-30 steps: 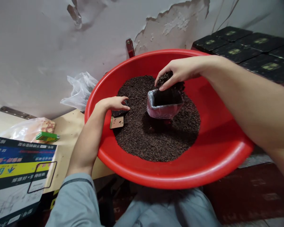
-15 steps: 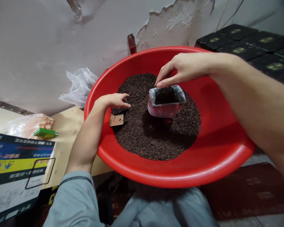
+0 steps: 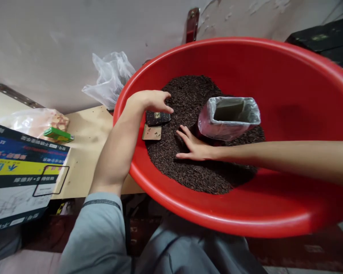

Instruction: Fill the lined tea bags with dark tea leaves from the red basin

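Dark loose leaves (image 3: 200, 179) lie in the bottom of a large red basin (image 3: 225, 222). Over their left part is my left hand (image 3: 157, 101), fingers apart and holding nothing, just above a small black lid (image 3: 157, 118). Below that lid lies a beige-faced lid (image 3: 152, 132) with a few leaf bits on it. My right hand (image 3: 194, 147) is spread low at the leaves' surface, fingers apart, nothing held. Behind my right forearm stands an open tin lined with clear plastic (image 3: 227, 118), tilted slightly; its bottom is hidden.
A wooden board (image 3: 88, 129) at the left bears a plastic bag (image 3: 111, 78), a green box (image 3: 58, 134) and a printed carton (image 3: 20, 175). Black tins (image 3: 326, 40) stand behind the basin at the right. A wall rises behind.
My right hand has left the tin's rim and come down to the leaves in front of it. The view has shifted, so the basin looks larger and further right.
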### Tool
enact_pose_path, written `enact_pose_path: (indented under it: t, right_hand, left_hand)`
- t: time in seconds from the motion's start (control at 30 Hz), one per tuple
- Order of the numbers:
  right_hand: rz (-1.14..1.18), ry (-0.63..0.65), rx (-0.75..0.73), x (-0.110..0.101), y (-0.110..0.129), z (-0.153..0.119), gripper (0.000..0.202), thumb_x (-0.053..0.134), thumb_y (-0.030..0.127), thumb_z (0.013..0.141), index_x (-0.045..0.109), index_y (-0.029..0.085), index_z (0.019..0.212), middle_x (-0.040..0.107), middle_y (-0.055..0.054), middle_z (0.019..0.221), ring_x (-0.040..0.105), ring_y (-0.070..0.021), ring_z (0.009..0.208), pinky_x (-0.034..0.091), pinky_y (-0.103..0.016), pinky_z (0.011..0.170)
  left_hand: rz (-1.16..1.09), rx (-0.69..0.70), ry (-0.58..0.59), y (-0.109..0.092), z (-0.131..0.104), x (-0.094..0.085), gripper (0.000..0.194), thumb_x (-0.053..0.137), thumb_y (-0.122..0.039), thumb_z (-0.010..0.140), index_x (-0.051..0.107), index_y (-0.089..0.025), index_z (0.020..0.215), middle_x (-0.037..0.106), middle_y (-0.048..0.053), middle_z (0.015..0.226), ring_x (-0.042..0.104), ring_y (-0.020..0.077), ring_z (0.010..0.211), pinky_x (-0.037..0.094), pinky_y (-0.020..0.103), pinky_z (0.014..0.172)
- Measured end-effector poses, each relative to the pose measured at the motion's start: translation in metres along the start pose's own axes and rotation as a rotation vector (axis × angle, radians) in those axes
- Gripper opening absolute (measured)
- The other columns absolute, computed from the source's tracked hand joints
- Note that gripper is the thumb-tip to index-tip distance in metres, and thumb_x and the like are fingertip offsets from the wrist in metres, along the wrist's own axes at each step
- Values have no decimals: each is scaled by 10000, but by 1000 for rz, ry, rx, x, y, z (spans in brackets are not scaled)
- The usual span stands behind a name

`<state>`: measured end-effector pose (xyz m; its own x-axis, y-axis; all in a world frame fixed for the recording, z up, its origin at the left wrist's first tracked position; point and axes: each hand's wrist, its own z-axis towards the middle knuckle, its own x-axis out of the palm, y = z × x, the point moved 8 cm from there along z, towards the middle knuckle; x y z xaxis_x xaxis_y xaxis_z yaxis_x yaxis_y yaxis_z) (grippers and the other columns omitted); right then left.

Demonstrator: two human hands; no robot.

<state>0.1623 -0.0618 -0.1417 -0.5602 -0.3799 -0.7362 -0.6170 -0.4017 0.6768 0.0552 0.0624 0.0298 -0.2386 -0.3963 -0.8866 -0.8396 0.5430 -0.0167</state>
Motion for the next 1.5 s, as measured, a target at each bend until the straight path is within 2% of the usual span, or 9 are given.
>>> enact_pose_path:
  t: [0.1, 0.23, 0.33, 0.5, 0.7, 0.93, 1.17, 1.33, 1.5]
  right_hand:
    - [67, -138, -9, 1, -18, 7, 1042, 549, 748, 912, 150, 169, 1681, 74, -203, 1771, 77, -337, 1660, 156, -577, 1338]
    - [116, -297, 32, 0, -19, 9, 837, 382, 691, 1003, 289, 162, 1644, 257, -190, 1732, 244, -277, 1625, 210, -521, 1340]
    - [166, -370, 91, 2, -19, 9, 775, 291, 686, 1025, 378, 189, 1614, 349, -169, 1702, 314, -265, 1597, 244, -532, 1328]
    - [258, -395, 175, 10, -16, 9, 767, 202, 684, 1036, 488, 216, 1571, 425, -120, 1679, 348, -235, 1585, 253, -498, 1327]
    - [372, -299, 362, 39, -11, 15, 863, 230, 766, 971, 678, 139, 1360, 623, -180, 1494, 508, -322, 1468, 271, -487, 1309]
    - [569, -322, 499, 50, -15, 19, 825, 276, 761, 918, 668, 141, 1295, 647, -171, 1449, 532, -314, 1429, 337, -427, 1262]
    - [679, -321, 517, 58, -14, 24, 654, 331, 804, 858, 616, 216, 862, 726, -134, 1079, 645, -323, 1100, 494, -427, 1071]
    - [906, -487, 534, 66, -16, 21, 573, 514, 808, 748, 598, 241, 739, 732, -92, 935, 648, -310, 1016, 481, -467, 1073]
    - [1061, -422, 614, 91, -14, 20, 476, 564, 731, 728, 630, 260, 700, 736, -70, 798, 660, -316, 992, 524, -504, 1041]
  left_hand:
    - [-25, -3, -23, -4, -5, -6, 850, 620, -605, 912, 330, -321, 1659, 501, -20, 1625, 428, 374, 1509, 328, 442, 1235]
    - [-72, -19, -62, -11, -20, -20, 792, 628, -522, 948, 367, -256, 1646, 508, 16, 1625, 496, 355, 1457, 351, 432, 1229]
    - [-74, -28, -111, -15, -33, -30, 775, 636, -502, 961, 380, -228, 1639, 518, 42, 1622, 520, 338, 1439, 363, 388, 1217]
    - [-138, 34, -171, -23, -47, -40, 762, 665, -538, 930, 404, -316, 1611, 555, -9, 1577, 528, 363, 1435, 354, 391, 1242]
    - [-176, 16, -136, -21, -48, -39, 700, 638, -516, 928, 438, -333, 1573, 561, -63, 1547, 437, 412, 1493, 328, 442, 1258]
    - [-307, -45, -10, 8, -10, -9, 738, 514, -643, 961, 236, -503, 1630, 469, -158, 1617, 173, 461, 1603, 287, 465, 1289]
    - [-178, -24, -34, -21, -38, -25, 810, 618, -618, 906, 341, -371, 1626, 538, -48, 1576, 311, 475, 1553, 253, 494, 1289]
    - [-103, -76, -45, -18, -42, -27, 819, 589, -587, 916, 319, -355, 1654, 536, -11, 1612, 414, 407, 1518, 301, 441, 1260]
    - [-64, -104, -7, -17, -33, -20, 781, 615, -545, 930, 385, -308, 1638, 570, 29, 1591, 504, 357, 1456, 345, 377, 1209]
